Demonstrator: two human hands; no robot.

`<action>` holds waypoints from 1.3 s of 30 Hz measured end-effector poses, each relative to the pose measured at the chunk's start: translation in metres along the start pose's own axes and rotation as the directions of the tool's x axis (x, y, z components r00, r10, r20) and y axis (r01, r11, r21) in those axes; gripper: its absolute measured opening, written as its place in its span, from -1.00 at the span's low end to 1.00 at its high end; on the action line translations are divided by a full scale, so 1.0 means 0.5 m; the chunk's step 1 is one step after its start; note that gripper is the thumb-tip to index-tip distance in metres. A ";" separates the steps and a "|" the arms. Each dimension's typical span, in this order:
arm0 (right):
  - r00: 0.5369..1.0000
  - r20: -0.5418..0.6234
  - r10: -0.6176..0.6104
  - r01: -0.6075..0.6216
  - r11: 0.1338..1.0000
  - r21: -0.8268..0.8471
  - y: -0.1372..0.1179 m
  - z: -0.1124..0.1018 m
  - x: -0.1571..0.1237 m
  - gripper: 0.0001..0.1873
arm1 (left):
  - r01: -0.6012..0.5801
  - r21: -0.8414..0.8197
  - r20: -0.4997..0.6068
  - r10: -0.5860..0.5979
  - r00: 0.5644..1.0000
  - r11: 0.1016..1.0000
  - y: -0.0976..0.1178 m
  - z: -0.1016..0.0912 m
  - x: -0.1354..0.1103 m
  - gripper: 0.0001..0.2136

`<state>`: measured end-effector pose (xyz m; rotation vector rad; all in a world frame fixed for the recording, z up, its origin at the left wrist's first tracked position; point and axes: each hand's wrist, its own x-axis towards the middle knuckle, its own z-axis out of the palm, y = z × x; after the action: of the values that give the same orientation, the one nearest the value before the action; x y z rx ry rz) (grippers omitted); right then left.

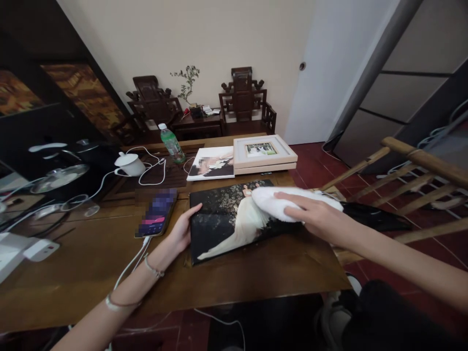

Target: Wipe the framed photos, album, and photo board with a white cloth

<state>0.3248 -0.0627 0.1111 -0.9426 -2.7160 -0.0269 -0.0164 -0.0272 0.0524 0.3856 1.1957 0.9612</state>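
Note:
A dark photo panel [219,222] with a picture of a person in a long pale gown lies on the wooden table in front of me. My left hand [183,226] grips its left edge, thumb on top; the other fingers are mostly hidden. Over the panel's right part, my right hand [309,210] is closed on a white cloth [272,202]. The cloth rests against the picture and covers some of it, its far end reaching past the panel's right side.
Behind the panel are a white-edged photo print [208,165] and stacked pale picture frames [265,155]. A green bottle [171,144], lidded white cup [129,164] and plugged-in phone [157,214] stand or lie leftward. A wooden chair [420,161] is at the right.

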 end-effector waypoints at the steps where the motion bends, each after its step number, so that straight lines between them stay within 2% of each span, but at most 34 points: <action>1: 0.999 0.033 -0.013 0.011 0.999 0.034 -0.004 0.009 0.000 -0.42 | -0.002 0.023 -0.010 0.002 1.000 1.000 0.005 0.005 0.004 -0.81; 3: 0.996 0.081 -0.030 0.024 0.997 0.073 -0.004 0.027 -0.001 -0.36 | -0.069 0.085 -0.024 0.071 0.997 0.994 0.010 0.012 0.014 -0.81; 6: 0.994 0.103 -0.040 0.034 0.997 0.065 0.003 0.058 -0.002 -0.32 | -0.284 0.205 0.001 0.290 0.957 0.937 0.012 0.012 0.036 -0.80; 9: 0.996 0.083 -0.029 0.023 0.997 0.072 0.010 0.093 -0.005 -0.33 | -0.348 0.346 0.069 0.346 0.936 0.871 0.014 0.002 0.067 -0.69; 11: 0.998 0.058 0.013 -0.017 0.997 0.074 0.011 0.113 -0.008 -0.37 | -0.389 0.478 0.128 0.375 0.918 0.787 0.021 -0.008 0.088 -0.62; 13: 0.998 0.044 0.054 -0.056 0.997 0.059 0.012 0.129 -0.009 -0.41 | -0.417 0.671 0.164 0.426 0.890 0.613 0.029 -0.015 0.103 -0.58; 15: 0.997 0.050 0.064 -0.066 0.997 0.049 0.017 0.135 -0.008 -0.43 | -0.397 0.858 0.168 0.552 0.817 0.326 0.034 -0.019 0.111 -0.56; 17: 0.995 0.051 0.086 -0.090 0.993 0.076 0.029 0.129 -0.004 -0.45 | -0.327 0.942 0.204 0.651 0.732 0.072 0.035 -0.021 0.113 -0.54; 19: 0.979 0.006 0.206 -0.205 0.969 0.138 0.051 0.111 0.004 -0.56 | -0.291 0.955 0.252 0.689 0.679 -0.063 0.030 -0.022 0.111 -0.53; 20: 0.951 -0.038 0.307 -0.296 0.938 0.181 0.065 0.097 0.009 -0.64 | -0.295 0.951 0.276 0.698 0.661 -0.097 0.025 -0.022 0.110 -0.53; 22: 0.838 -0.156 0.522 -0.465 0.834 0.297 0.093 0.064 0.021 -0.80 | -0.337 0.931 0.330 0.720 0.611 -0.141 0.010 -0.022 0.107 -0.52; 24: 0.710 -0.257 0.656 -0.526 0.736 0.426 0.116 0.030 0.031 -0.78 | -0.408 0.896 0.388 0.756 0.527 -0.175 -0.008 -0.021 0.104 -0.48; 25: 0.664 -0.301 0.685 -0.525 0.713 0.465 0.124 0.015 0.034 -0.74 | -0.440 0.877 0.413 0.770 0.486 -0.192 -0.018 -0.020 0.102 -0.44; 26: 0.639 -0.341 0.689 -0.523 0.715 0.465 0.131 0.002 0.036 -0.71 | -0.471 0.856 0.448 0.760 0.471 -0.213 -0.028 -0.018 0.099 -0.40; 27: 0.639 -0.377 0.671 -0.526 0.738 0.421 0.135 -0.008 0.038 -0.72 | -0.492 0.840 0.478 0.743 0.469 -0.230 -0.038 -0.016 0.096 -0.40; 28: 0.667 -0.402 0.627 -0.527 0.779 0.341 0.137 -0.014 0.038 -0.76 | -0.506 0.827 0.507 0.716 0.480 -0.247 -0.046 -0.013 0.092 -0.39; 30: 0.787 -0.386 0.481 -0.468 0.873 0.134 0.136 -0.011 0.039 -0.85 | -0.515 0.815 0.538 0.680 0.498 -0.267 -0.057 -0.008 0.086 -0.40; 32: 0.910 -0.279 0.306 -0.321 0.947 -0.010 0.127 0.011 0.040 -0.73 | -0.525 0.806 0.557 0.652 0.515 -0.274 -0.061 -0.005 0.081 -0.43; 34: 0.980 -0.133 0.148 -0.156 0.986 -0.055 0.107 0.048 0.042 -0.59 | -0.533 0.801 0.568 0.629 0.531 -0.273 -0.060 -0.003 0.078 -0.45; 36: 0.999 0.015 0.043 -0.042 0.998 -0.053 0.074 0.089 0.043 -0.55 | -0.539 0.798 0.572 0.617 0.541 -0.268 -0.058 -0.004 0.079 -0.47; 39: 0.991 0.131 0.003 0.001 0.999 -0.035 0.008 0.129 0.035 -0.57 | -0.548 0.799 0.566 0.621 0.543 -0.249 -0.054 -0.006 0.082 -0.49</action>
<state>0.2984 -0.0422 0.0531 -0.9888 -2.8443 -0.0129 -0.0060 -0.0106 0.0073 2.3445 1.5927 0.7884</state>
